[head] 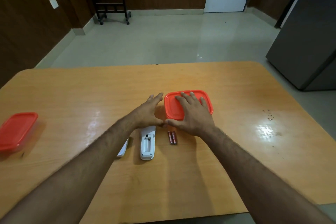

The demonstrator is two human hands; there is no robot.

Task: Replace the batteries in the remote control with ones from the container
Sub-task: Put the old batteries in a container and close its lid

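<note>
Head view: right hand (192, 114) lies flat on the red lid of the container (172, 109) at desk (72, 96) centre, fingers (183, 95) spread straight, gripping nothing. Left hand (149, 112) sits beside the container's left edge – fingers straight, holding nothing. Remote control (147, 144) lies back-up just nearer, battery bay open and empty; its cover (123, 149) is left of it, two batteries (172, 137) right. Second red-lidded container (17, 131) at far left.
</note>
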